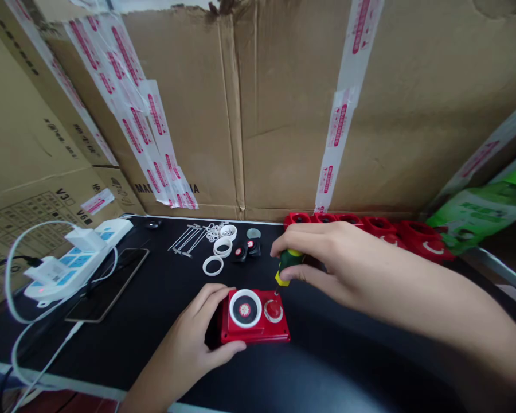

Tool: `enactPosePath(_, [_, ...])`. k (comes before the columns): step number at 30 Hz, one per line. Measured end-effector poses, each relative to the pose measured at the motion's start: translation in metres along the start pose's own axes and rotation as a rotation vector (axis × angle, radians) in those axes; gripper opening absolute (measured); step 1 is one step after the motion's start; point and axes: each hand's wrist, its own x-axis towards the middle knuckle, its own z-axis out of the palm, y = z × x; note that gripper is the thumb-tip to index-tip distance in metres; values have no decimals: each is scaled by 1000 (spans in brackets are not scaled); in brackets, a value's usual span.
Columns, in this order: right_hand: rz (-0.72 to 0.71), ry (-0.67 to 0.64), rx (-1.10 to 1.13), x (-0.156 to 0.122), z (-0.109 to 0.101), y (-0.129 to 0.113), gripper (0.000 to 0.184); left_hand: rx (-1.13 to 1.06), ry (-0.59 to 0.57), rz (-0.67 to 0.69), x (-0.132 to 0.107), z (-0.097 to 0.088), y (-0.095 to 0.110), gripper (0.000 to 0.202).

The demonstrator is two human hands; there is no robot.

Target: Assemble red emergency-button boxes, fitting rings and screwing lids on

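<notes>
A red plastic box (pixel 253 331) with a white ring around a black disc and a round red part lies on the black table in front of me. My left hand (pixel 202 332) grips its left end, thumb along the near side and fingers on the far side. In my right hand (pixel 312 252) is a short screwdriver (pixel 284 276) with a green and yellow handle. Its shaft points down at the far right corner of the box. Beyond the box lie white rings (pixel 213 265), small black parts (pixel 239 253) and thin metal rods (pixel 189 238).
Several red housings (pixel 376 223) line the back right, beside a green bottle (pixel 481 209) lying tilted. On the left are a white power strip (pixel 79 261) with plugs and cables, and a phone (pixel 109 285). Cardboard walls (pixel 279 115) enclose the table's back and left.
</notes>
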Motion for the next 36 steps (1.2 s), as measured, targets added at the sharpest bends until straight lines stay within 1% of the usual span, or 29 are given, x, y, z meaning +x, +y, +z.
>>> enactPosePath(4, [69,63,-159,-3,11,-1,21,19,25,44,0,-1,1,59])
enactPosePath(6, [80,87,-179,-5,12,3,27,33,37,66,-1,-2,2,59])
enactPosePath(8, [54,72,-120,-7,9,8,31,35,36,64,-1,-2,1,60])
enactPosePath(12, [-47,-24,113,-8,-5,13,27,27,30,58,-1,-2,-1,63])
enactPosePath(14, [-51,-41,185,-7,-9,13,28,25,28,66,0,-1,-2,64])
enactPosePath(16, [-40,-27,213,-4,-9,11,27,30,24,75,0,-1,-2,63])
enactPosePath(19, [-18,36,189,0,-2,7,24,45,25,84,-1,-1,0,62])
enactPosePath(21, [8,105,136,1,7,4,22,53,33,83,-2,0,1,62])
enactPosePath(25, [27,244,54,2,24,-1,20,74,70,98,-7,9,-4,67])
enactPosePath(28, [78,328,92,1,36,-3,26,74,98,149,-13,18,-11,69])
enactPosePath(30, [128,363,184,-1,43,-4,31,63,114,162,-17,23,-15,71])
enactPosePath(31, [152,347,263,-3,45,-4,32,59,122,163,-19,24,-15,72])
enactPosePath(32, [173,302,362,-4,46,-4,34,56,128,161,-21,25,-16,72])
enactPosePath(34, [202,169,569,-8,48,-4,40,55,136,157,-24,26,-16,73])
enactPosePath(35, [211,120,649,-9,48,-3,41,59,138,153,-25,25,-16,73])
enactPosePath(36, [217,99,698,-10,48,-3,42,66,139,150,-27,25,-17,74])
